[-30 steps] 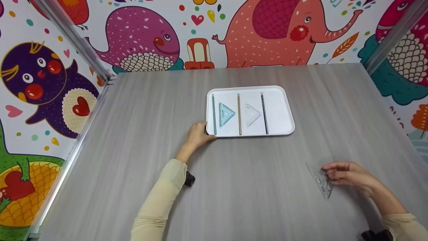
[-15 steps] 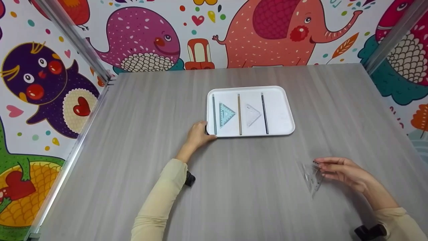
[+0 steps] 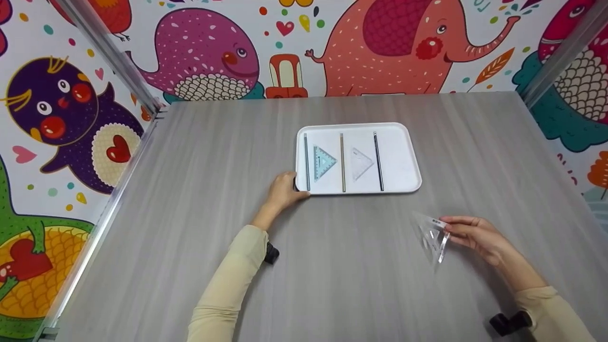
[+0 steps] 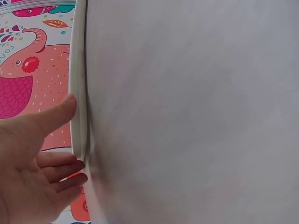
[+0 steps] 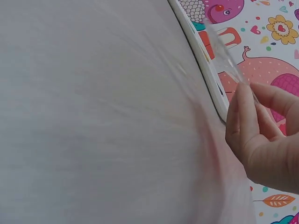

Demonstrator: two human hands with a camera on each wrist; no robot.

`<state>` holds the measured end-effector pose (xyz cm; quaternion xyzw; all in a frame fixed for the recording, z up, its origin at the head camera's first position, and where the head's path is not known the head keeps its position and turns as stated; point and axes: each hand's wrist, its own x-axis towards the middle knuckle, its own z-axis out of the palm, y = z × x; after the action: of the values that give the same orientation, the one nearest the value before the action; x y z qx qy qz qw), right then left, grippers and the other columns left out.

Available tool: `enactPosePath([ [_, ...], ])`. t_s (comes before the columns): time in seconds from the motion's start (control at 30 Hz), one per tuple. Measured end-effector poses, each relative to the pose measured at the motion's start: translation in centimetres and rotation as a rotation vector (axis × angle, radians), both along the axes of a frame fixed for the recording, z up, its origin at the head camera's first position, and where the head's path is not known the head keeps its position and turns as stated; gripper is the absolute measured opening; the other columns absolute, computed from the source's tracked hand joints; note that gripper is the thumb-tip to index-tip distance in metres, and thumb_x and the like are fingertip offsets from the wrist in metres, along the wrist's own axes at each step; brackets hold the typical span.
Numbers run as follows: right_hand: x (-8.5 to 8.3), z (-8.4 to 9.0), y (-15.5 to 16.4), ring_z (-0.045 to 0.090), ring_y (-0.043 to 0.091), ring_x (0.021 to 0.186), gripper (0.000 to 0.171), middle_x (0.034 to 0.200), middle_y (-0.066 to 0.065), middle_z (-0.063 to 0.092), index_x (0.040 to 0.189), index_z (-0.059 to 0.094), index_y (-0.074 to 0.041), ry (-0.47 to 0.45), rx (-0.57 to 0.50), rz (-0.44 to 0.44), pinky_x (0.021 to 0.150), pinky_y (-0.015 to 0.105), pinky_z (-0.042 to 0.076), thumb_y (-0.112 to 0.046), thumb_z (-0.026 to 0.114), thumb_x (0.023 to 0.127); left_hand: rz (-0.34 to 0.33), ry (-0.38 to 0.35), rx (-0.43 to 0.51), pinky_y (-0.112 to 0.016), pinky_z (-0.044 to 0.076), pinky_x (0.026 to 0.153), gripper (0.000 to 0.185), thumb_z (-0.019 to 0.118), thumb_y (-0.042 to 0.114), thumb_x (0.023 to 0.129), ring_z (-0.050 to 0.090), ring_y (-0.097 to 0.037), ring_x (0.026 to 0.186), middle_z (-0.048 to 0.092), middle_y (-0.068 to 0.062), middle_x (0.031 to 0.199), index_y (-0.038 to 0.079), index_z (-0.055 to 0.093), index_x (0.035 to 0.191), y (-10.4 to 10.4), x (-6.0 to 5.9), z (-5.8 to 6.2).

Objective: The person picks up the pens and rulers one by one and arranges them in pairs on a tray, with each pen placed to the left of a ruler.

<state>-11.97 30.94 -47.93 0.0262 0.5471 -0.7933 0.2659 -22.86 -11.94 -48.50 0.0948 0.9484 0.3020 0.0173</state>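
Clear set square (image 3: 431, 235), lifted off the table (image 3: 213, 156) near the tray (image 3: 403, 142), pinched at one edge by the right hand (image 3: 470, 232) between thumb and fingertips. Likely light, thin, stiff, slick plastic; best gripped at an edge. Left hand (image 3: 282, 190) resting, fingers loosely curled, against the tray's near left corner.

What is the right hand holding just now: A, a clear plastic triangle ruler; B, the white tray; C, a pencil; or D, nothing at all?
A: the right hand pinches a clear triangle ruler above the table, in front of the white tray, whose near left corner the left hand touches.
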Motion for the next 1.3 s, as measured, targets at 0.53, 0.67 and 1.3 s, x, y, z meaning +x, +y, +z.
enactPosePath([
  [0.53, -2.2, 0.4, -1.1, 0.065, 0.010, 0.085, 0.034, 0.091, 0.001, 0.069, 0.090, 0.072, -0.010, -0.021, -0.038, -0.129, 0.077, 0.021, 0.051, 0.007, 0.044, 0.090, 0.011, -0.007, -0.009, -0.039, 0.039, 0.095, 0.055, 0.077, 0.022, 0.071, 0.052, -0.031, 0.110, 0.058, -0.019, 0.115, -0.004, 0.057, 0.115, 0.0, -0.1, 0.0],
  [0.67, -2.8, 0.7, -1.4, 0.065, 0.011, 0.084, 0.034, 0.090, 0.003, 0.069, 0.090, 0.072, -0.008, -0.033, -0.070, -0.141, 0.076, 0.021, 0.051, 0.008, 0.042, 0.091, 0.012, -0.008, -0.007, -0.039, 0.041, 0.093, 0.052, 0.077, 0.022, 0.071, 0.053, -0.031, 0.107, 0.059, -0.018, 0.112, -0.004, 0.058, 0.112, -0.1, -0.2, 0.0],
  [1.3, -5.6, 1.6, -2.5, 0.065, 0.013, 0.073, 0.031, 0.080, 0.003, 0.067, 0.082, 0.070, -0.007, -0.014, -0.053, -0.254, 0.069, 0.021, 0.052, 0.008, 0.044, 0.090, 0.016, -0.018, -0.002, -0.039, 0.041, 0.093, 0.051, 0.078, 0.021, 0.070, 0.054, -0.030, 0.105, 0.060, -0.018, 0.110, -0.004, 0.059, 0.111, 0.2, 0.0, 0.0],
])
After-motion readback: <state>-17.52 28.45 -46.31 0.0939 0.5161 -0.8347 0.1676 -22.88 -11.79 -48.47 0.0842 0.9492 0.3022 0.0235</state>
